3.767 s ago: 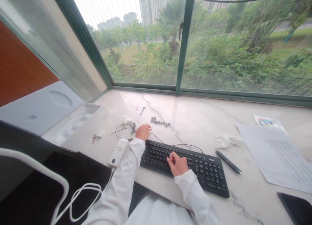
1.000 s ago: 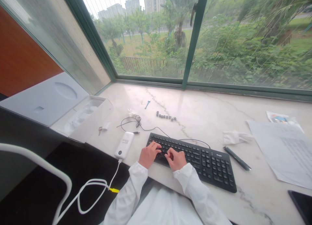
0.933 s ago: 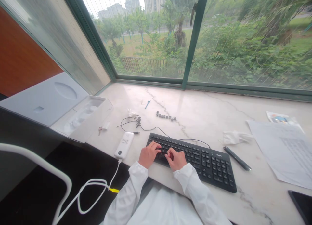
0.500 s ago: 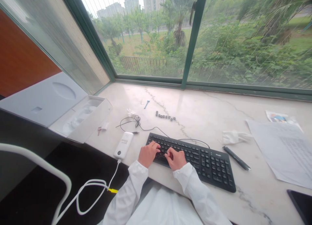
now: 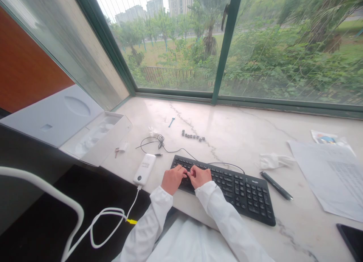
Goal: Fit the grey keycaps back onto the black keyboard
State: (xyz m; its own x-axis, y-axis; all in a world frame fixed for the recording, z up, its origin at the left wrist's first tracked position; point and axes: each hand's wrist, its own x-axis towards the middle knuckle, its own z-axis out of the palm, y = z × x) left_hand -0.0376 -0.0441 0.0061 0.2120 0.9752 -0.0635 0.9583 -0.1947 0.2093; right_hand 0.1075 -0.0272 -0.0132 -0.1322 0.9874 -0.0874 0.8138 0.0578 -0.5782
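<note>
Both hands are over the left part of a black keyboard (image 5: 244,192) on the marble-patterned sill. My left hand (image 5: 172,178) is closed, its thumb and fingertips brought together low over the letter keys. My right hand (image 5: 200,176) is pinched too, its fingertips meeting those of my left. Whatever lies between the fingers is hidden or too small to name. Behind the keyboard, several loose dark keycaps (image 5: 194,136) sit in a short row. A small blue tool (image 5: 171,122) lies farther back, left of them.
At left stand a white power bank (image 5: 144,169) with a white cable, a coiled black cord (image 5: 160,142), a key (image 5: 116,152) and an open white box (image 5: 99,141). To the right are a pen (image 5: 276,186), crumpled tissue (image 5: 275,161), printed paper (image 5: 326,178) and a dark phone (image 5: 351,239).
My left hand has come from beside the cord, near the keycaps, down onto the keyboard. In the last half second my right hand has shifted left to meet it. The view has tilted slightly.
</note>
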